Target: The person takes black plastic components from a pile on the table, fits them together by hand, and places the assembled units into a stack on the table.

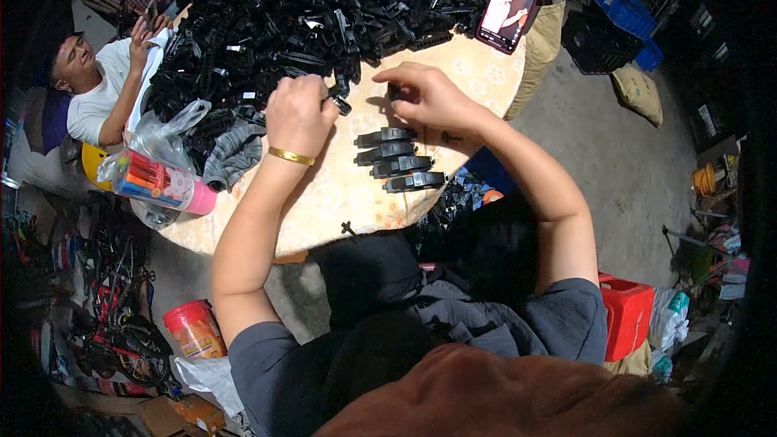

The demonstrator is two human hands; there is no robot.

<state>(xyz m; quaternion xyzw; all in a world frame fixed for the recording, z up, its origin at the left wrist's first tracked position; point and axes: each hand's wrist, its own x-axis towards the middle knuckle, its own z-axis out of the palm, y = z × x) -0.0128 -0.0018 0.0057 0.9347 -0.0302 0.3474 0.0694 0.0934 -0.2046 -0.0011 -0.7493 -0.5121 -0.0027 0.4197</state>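
1. Four assembled black plastic pieces (400, 159) lie in a near row on the table (340, 194).
2. One heap of loose black parts (299, 8), too many to count, fills the far side.
3. One phone (507, 10) stands far right.
4. Two hands work: left hand (298, 113), right hand (425, 95).

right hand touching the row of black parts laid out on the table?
Apart. The head view shows the right hand raised over the table, with a strip of bare patterned cloth between its fingers and the topmost piece of the row of black parts.
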